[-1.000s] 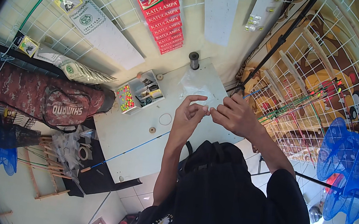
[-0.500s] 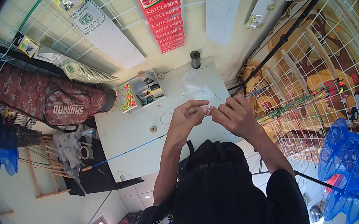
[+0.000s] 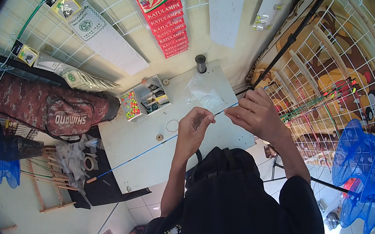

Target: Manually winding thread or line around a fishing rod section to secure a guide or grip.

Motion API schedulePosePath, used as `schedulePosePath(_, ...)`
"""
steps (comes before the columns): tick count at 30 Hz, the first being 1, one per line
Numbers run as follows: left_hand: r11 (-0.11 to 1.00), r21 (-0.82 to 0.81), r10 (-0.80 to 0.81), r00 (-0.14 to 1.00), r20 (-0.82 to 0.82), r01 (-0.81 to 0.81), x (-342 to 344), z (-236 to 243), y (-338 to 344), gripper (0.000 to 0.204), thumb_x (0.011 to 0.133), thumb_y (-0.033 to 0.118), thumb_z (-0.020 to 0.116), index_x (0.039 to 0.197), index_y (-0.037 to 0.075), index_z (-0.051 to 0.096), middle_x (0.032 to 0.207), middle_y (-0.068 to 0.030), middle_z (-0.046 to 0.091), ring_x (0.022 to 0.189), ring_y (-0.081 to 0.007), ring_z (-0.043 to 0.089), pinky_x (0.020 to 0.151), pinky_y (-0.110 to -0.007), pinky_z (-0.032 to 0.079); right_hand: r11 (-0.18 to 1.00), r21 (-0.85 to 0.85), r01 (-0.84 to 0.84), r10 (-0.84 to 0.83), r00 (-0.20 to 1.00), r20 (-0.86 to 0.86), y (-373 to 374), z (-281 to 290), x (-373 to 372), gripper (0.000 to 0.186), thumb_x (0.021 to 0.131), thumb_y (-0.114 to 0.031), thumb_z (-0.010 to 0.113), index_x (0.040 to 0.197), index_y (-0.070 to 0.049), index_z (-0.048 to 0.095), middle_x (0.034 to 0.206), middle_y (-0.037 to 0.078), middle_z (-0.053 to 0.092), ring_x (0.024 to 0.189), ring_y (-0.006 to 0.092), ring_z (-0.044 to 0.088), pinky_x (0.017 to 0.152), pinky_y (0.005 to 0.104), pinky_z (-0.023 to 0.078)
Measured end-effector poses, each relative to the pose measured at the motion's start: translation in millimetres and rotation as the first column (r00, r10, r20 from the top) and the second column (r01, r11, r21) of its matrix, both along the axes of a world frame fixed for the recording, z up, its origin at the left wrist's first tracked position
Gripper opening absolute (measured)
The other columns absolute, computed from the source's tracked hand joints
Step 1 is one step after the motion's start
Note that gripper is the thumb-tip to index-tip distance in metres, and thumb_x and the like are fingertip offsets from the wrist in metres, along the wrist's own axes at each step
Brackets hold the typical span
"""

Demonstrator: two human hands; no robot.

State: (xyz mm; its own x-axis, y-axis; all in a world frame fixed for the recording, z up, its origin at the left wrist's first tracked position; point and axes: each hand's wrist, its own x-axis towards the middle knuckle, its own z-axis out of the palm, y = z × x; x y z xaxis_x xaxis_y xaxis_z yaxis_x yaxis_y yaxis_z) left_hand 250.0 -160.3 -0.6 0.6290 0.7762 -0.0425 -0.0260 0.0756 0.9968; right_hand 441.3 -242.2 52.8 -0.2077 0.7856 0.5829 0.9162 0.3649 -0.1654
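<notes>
A thin blue rod [image 3: 144, 151] runs from the lower left of the white table [image 3: 143, 158] up to my hands. My left hand [image 3: 194, 126] pinches the rod's thin end between thumb and fingers. My right hand [image 3: 257, 113] holds the same end a little farther right, fingers curled around it. Both hands hover above the table's right half, near a clear plastic bag [image 3: 205, 95] lying on it.
An open compartment box [image 3: 146, 101] of small tackle sits mid-table, a dark spool [image 3: 201, 63] at the far edge. A camouflage bag [image 3: 45, 104] lies left. Wire grids with rods and packets line the walls. Blue nets [image 3: 372, 167] hang right.
My hands have drawn slightly apart along the rod's tip, the right hand shifting a little right and up. The rod on the table has hardly moved.
</notes>
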Motion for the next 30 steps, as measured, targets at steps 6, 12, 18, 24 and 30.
schedulePosePath(6, 0.972, 0.215, 0.153, 0.954, -0.259, -0.098, -4, 13, -6, 0.015, 0.092, 0.015, 0.065, 0.091, 0.001, 0.061, 0.078, -0.0044, 0.057, 0.063, -0.011, 0.043, 0.059, -0.03, 0.037, 1.0, 0.01, 0.02, -0.02, 1.0, -0.005, -1, 3, 4, 0.016, 0.07, -0.017, 0.08, 0.079, -0.01, 0.068, 0.07, -0.003, 0.057, 0.074, 0.0159, 0.052, 0.071, 0.0316, 0.042)
schedulePosePath(12, 0.91, 0.4, 0.239, 0.926, -0.293, -0.109, -8, 14, -7, 0.015, 0.09, 0.014, 0.067, 0.09, 0.0, 0.061, 0.079, -0.0048, 0.054, 0.061, -0.0135, 0.039, 0.057, -0.03, 0.035, 0.999, -0.004, 0.04, -0.04, 0.999, 0.002, -3, 7, 5, 0.017, 0.07, -0.017, 0.08, 0.079, -0.01, 0.068, 0.07, -0.002, 0.057, 0.075, 0.0167, 0.052, 0.071, 0.0326, 0.042)
schedulePosePath(18, 0.894, 0.436, 0.254, 0.921, -0.296, -0.106, -8, 13, -7, 0.014, 0.088, 0.013, 0.068, 0.089, 0.0, 0.062, 0.077, -0.0032, 0.051, 0.062, -0.0116, 0.036, 0.057, -0.028, 0.034, 0.999, -0.006, 0.045, -0.045, 0.999, -0.009, -5, 8, 9, 0.018, 0.069, -0.017, 0.08, 0.081, -0.01, 0.069, 0.07, -0.002, 0.056, 0.075, 0.0172, 0.051, 0.071, 0.0329, 0.041)
schedulePosePath(24, 0.896, 0.439, 0.23, 0.918, -0.325, -0.069, -12, 14, -7, 0.015, 0.09, 0.015, 0.066, 0.09, 0.0, 0.06, 0.085, -0.0073, 0.054, 0.066, -0.0178, 0.043, 0.061, -0.032, 0.038, 0.999, -0.021, 0.049, -0.049, 0.999, -0.001, -4, 8, 9, 0.018, 0.069, -0.017, 0.08, 0.08, -0.01, 0.069, 0.069, -0.002, 0.056, 0.074, 0.0174, 0.051, 0.071, 0.0335, 0.041)
schedulePosePath(30, 0.905, 0.425, 0.194, 0.912, -0.362, -0.024, -14, 17, -8, 0.016, 0.092, 0.016, 0.062, 0.091, 0.001, 0.058, 0.092, -0.0117, 0.057, 0.075, -0.0261, 0.054, 0.068, -0.037, 0.044, 0.999, 0.028, 0.031, -0.03, 0.999, -0.028, -2, 7, 9, 0.021, 0.065, -0.014, 0.081, 0.082, -0.01, 0.07, 0.067, -0.002, 0.054, 0.07, 0.0174, 0.048, 0.069, 0.034, 0.038)
